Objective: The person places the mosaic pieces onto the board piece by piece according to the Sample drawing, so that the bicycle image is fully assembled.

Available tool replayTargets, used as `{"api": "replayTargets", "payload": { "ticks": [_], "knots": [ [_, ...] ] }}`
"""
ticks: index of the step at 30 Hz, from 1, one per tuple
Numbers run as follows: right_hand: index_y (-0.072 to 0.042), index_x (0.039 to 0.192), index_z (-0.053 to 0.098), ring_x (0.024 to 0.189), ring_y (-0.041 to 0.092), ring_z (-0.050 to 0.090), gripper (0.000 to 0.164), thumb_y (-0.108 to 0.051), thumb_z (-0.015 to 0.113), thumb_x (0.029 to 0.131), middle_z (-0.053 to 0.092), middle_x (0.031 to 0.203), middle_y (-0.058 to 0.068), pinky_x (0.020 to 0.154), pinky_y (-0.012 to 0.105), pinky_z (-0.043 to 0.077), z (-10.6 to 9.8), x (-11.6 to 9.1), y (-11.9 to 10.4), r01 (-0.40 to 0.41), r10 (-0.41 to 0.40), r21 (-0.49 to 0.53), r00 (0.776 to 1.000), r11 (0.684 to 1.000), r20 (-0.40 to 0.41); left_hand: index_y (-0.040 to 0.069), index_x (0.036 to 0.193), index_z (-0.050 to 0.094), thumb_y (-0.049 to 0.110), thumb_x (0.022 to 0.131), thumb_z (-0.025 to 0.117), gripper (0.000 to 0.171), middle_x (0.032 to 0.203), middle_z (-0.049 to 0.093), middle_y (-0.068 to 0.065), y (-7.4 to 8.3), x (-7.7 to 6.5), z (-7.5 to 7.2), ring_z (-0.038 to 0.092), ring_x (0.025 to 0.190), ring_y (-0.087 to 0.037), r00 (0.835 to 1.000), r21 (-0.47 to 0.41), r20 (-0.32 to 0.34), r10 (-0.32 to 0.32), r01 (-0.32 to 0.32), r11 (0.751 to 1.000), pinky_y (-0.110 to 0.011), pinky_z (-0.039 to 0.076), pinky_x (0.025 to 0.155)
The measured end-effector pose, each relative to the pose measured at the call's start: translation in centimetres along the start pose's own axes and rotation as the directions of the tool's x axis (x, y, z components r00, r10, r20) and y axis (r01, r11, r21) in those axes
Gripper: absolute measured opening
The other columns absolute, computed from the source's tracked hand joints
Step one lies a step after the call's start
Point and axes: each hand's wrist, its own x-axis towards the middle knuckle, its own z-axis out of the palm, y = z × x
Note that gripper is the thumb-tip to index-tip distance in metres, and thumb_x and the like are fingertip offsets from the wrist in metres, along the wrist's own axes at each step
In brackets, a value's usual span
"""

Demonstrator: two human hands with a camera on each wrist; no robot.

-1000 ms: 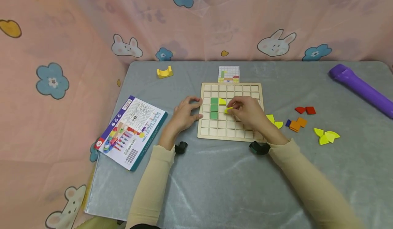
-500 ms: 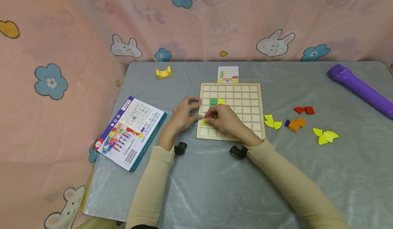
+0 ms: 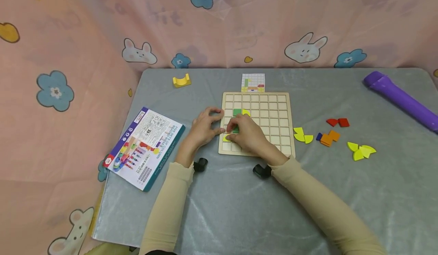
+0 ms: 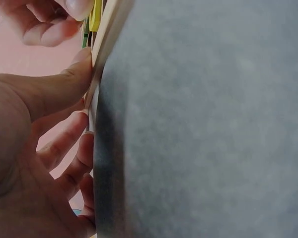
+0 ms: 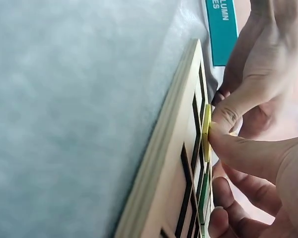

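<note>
In the head view, a square wooden grid board [image 3: 273, 122] lies on the grey table. My left hand [image 3: 204, 125] rests at its left edge, thumb and forefinger spread apart and touching the rim; in the left wrist view the thumb [image 4: 72, 82] lies against that edge. The right hand [image 3: 249, 134] reaches over the board's lower left with a small yellow tile [image 3: 226, 137] at its thumb and fingertips. Seen from the right wrist, the thumb presses this thin yellow tile [image 5: 206, 134] against the grid. Green tiles [image 3: 237, 112] and another yellow tile [image 3: 246, 112] sit in cells above, partly hidden.
A small pattern card [image 3: 253, 82] touches the board's far edge. Right of the board lie yellow pieces [image 3: 299, 136], orange tiles [image 3: 326, 140], red tiles [image 3: 343, 122] and more yellow pieces [image 3: 358, 155]. A box [image 3: 145, 148], a yellow arch block [image 3: 181, 81] and a purple tube [image 3: 403, 101] stand farther out.
My right hand has carried the yellow tile left and toward me, from mid-board to a cell near the left edge, and lowered it there. The left hand stays at the rim.
</note>
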Motion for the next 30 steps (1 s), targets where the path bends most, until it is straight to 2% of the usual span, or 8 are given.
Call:
{"api": "replayTargets", "payload": {
  "ticks": [3, 7, 12, 16, 19, 23, 25, 30],
  "knots": [
    [-0.011, 0.094, 0.075, 0.099, 0.027, 0.058, 0.014, -0.015, 0.087, 0.088, 0.067, 0.1, 0.009, 0.082, 0.043, 0.05, -0.4, -0.7, 0.3, -0.022, 0.021, -0.025, 1.0, 0.999, -0.012, 0.019, 0.158, 0.051, 0.027, 0.097, 0.078, 0.067, 0.165, 0.041, -0.004, 0.1, 0.1, 0.1, 0.036, 0.155, -0.03, 1.0, -0.008, 0.005, -0.009, 0.009, 1.0, -0.056, 0.031, 0.116],
    [-0.01, 0.097, 0.074, 0.098, 0.028, 0.057, 0.015, -0.018, 0.085, 0.091, 0.067, 0.1, 0.009, 0.084, 0.044, 0.048, -1.8, -1.8, 1.8, -0.047, 0.046, -0.035, 0.998, 0.998, -0.042, 0.019, 0.159, 0.05, 0.027, 0.098, 0.078, 0.067, 0.165, 0.04, -0.003, 0.2, 0.1, 0.2, 0.035, 0.155, -0.03, 1.0, -0.019, 0.005, -0.018, 0.018, 1.0, -0.055, 0.03, 0.116],
    [-0.004, 0.102, 0.075, 0.098, 0.03, 0.056, 0.015, -0.014, 0.083, 0.093, 0.069, 0.101, 0.014, 0.087, 0.043, 0.044, -4.4, -3.7, 4.8, -0.053, 0.05, -0.027, 0.994, 0.998, -0.098, 0.019, 0.159, 0.049, 0.026, 0.098, 0.077, 0.068, 0.167, 0.039, -0.003, 0.2, -0.1, 0.2, 0.033, 0.157, -0.029, 1.0, -0.024, 0.003, -0.02, 0.021, 1.0, -0.055, 0.029, 0.117],
    [-0.002, 0.109, 0.074, 0.098, 0.032, 0.054, 0.018, -0.014, 0.079, 0.097, 0.067, 0.107, 0.017, 0.085, 0.043, 0.042, -7.0, -5.7, 6.8, -0.111, 0.109, -0.011, 0.987, 0.994, -0.119, 0.018, 0.159, 0.048, 0.025, 0.099, 0.077, 0.068, 0.167, 0.039, -0.003, 0.2, -0.2, 0.2, 0.032, 0.158, -0.029, 1.0, -0.029, 0.004, -0.015, 0.015, 0.999, -0.056, 0.028, 0.118],
    [0.001, 0.115, 0.071, 0.101, 0.034, 0.054, 0.023, -0.014, 0.078, 0.097, 0.065, 0.112, 0.02, 0.088, 0.045, 0.043, -8.8, -7.1, 8.2, -0.159, 0.156, -0.01, 0.981, 0.987, -0.117, 0.018, 0.159, 0.049, 0.025, 0.099, 0.077, 0.067, 0.166, 0.04, -0.003, 0.1, -0.2, 0.3, 0.032, 0.158, -0.029, 1.0, -0.029, 0.003, -0.018, 0.018, 0.999, -0.057, 0.028, 0.118],
    [0.002, 0.116, 0.071, 0.098, 0.034, 0.055, 0.029, -0.015, 0.081, 0.095, 0.065, 0.109, 0.021, 0.084, 0.042, 0.044, -10.5, -8.7, 9.9, -0.174, 0.167, -0.07, 0.981, 0.982, -0.098, 0.019, 0.159, 0.049, 0.025, 0.099, 0.077, 0.067, 0.166, 0.039, -0.003, 0.1, -0.2, 0.4, 0.031, 0.158, -0.028, 1.0, -0.034, 0.006, -0.025, 0.025, 0.999, -0.056, 0.028, 0.118],
    [0.002, 0.116, 0.072, 0.095, 0.031, 0.054, 0.03, -0.017, 0.082, 0.095, 0.065, 0.105, 0.019, 0.08, 0.039, 0.042, -11.0, -9.3, 10.5, -0.185, 0.178, -0.09, 0.981, 0.979, -0.079, 0.019, 0.159, 0.049, 0.025, 0.099, 0.077, 0.067, 0.166, 0.039, -0.003, 0.0, -0.2, 0.4, 0.031, 0.158, -0.028, 1.0, -0.038, 0.007, -0.024, 0.024, 0.999, -0.056, 0.028, 0.117],
    [-0.001, 0.115, 0.069, 0.095, 0.03, 0.054, 0.028, -0.02, 0.08, 0.097, 0.063, 0.102, 0.014, 0.081, 0.04, 0.042, -11.1, -9.9, 11.2, -0.254, 0.25, -0.104, 0.967, 0.961, -0.051, 0.018, 0.159, 0.048, 0.025, 0.099, 0.077, 0.067, 0.166, 0.039, -0.003, 0.1, -0.2, 0.2, 0.032, 0.157, -0.029, 1.0, -0.043, 0.004, -0.01, 0.011, 0.999, -0.055, 0.029, 0.116]
  ]
}}
